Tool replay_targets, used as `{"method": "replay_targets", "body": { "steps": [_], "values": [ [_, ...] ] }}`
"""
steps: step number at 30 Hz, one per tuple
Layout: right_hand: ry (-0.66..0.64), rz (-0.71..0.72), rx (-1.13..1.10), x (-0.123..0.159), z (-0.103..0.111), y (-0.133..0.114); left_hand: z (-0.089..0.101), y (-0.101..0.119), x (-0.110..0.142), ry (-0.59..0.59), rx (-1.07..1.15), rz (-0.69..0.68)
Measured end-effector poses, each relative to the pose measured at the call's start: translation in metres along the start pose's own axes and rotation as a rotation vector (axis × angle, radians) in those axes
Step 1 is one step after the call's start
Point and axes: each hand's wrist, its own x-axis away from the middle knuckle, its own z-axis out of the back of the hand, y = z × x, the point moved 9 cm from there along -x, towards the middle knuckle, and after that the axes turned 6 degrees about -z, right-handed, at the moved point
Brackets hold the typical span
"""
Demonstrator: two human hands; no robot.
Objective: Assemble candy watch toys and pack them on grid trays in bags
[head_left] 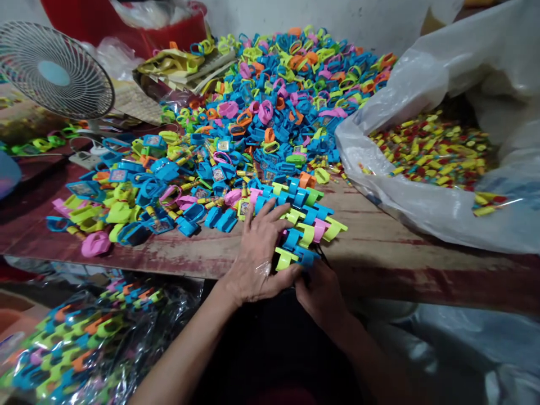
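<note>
Rows of toy watches (298, 197) in blue, yellow-green, pink and orange stand packed together on the wooden table, curved bands upward. My left hand (259, 247) lies along their left side, fingers stretched out and spread over the pieces, thumb reaching to the near corner. At that corner my right hand (323, 289) is closed, its fingers curled against a blue toy watch (306, 256); its fingertips are partly hidden. Beyond both hands spreads a big heap of loose toy watches (270, 112), some with square picture faces. Small yellow-and-red tubes (206, 201) are mixed among them.
On the right, a white plastic sack (379, 129) holds many small yellow and red tubes (434, 149). A fan (54, 73) stands at the left, with a red tub (93, 22) behind. Below the table edge (139, 264), a clear bag (67, 349) contains more toy watches.
</note>
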Motion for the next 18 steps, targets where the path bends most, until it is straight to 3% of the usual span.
{"method": "replay_targets", "body": {
  "steps": [5, 18],
  "values": [
    [0.023, -0.012, 0.033, 0.0, 0.0, -0.001, 0.001, -0.001, -0.001, 0.127, -0.06, 0.022],
    [0.069, 0.01, 0.13, 0.0, -0.004, -0.011, -0.002, -0.002, 0.001, 0.232, -0.062, 0.026]
  ]
}}
